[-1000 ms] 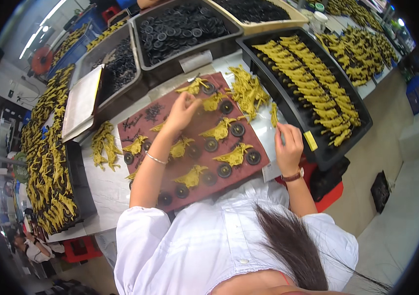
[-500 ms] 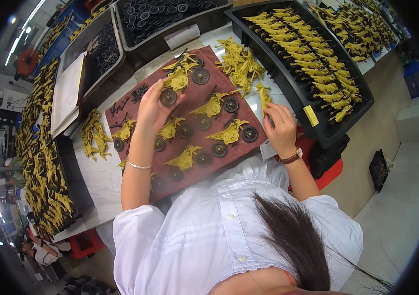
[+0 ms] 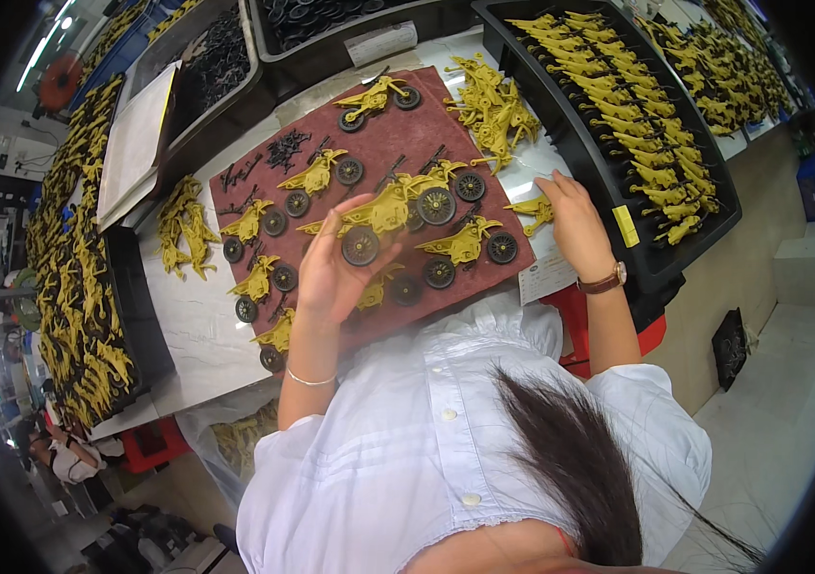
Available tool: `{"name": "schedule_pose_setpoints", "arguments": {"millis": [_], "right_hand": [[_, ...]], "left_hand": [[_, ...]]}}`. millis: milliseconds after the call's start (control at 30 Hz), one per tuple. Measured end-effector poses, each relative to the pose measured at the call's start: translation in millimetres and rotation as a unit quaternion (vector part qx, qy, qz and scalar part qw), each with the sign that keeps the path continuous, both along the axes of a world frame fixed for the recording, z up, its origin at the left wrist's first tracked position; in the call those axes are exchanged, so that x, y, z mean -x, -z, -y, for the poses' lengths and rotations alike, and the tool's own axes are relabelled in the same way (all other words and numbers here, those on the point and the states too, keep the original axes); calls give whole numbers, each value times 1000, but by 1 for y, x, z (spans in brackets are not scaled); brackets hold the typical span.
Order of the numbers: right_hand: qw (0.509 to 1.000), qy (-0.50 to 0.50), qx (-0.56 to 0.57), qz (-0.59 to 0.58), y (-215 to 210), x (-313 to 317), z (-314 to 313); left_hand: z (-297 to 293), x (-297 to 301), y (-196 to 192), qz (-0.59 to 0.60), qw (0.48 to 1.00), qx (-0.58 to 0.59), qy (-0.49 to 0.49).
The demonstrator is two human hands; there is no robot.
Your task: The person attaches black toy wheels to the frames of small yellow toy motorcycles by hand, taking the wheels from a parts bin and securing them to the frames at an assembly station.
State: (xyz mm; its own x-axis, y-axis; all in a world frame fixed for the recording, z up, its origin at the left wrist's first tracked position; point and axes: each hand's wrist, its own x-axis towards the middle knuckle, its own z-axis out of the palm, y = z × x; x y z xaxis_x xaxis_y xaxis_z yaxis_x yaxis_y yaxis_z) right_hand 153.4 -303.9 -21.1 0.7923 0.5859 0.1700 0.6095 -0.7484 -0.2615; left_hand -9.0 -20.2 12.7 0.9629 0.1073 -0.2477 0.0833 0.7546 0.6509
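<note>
My left hand is closed on a yellow toy motorcycle with two black spoked wheels, lifted above the dark red mat. Its thumb and fingers grip the bike near one wheel. At the mat's right edge, my right hand has its fingers on a yellow plastic body part, partly hidden behind them. Several similar wheeled bikes lie on the mat, among them one at the far edge and one near my right hand.
Loose yellow parts lie in piles right and left of the mat. Small black pieces rest on it. A black tray holds rows of yellow parts. Bins of black wheels and black parts stand behind.
My left hand has come nearer and right with the toy motorcycle. My right hand has shifted right and slightly nearer; the yellow part at its fingers now lies more sideways. The view has shifted.
</note>
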Motion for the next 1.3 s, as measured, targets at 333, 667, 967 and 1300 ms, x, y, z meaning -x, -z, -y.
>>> {"name": "schedule_pose_setpoints", "arguments": {"millis": [333,667,967,1300], "right_hand": [[989,74,-19,126,-56,41,-12],[933,-171,-316,24,-88,51,-82],[923,-263,-279,0,-75,59,-104],[927,-260,-271,-13,-76,60,-103]], "left_hand": [[10,14,5,13,999,14,-37],[19,17,-8,51,997,52,-33],[24,26,-5,76,996,-20,-37],[26,23,-6,27,997,-49,-51]]}}
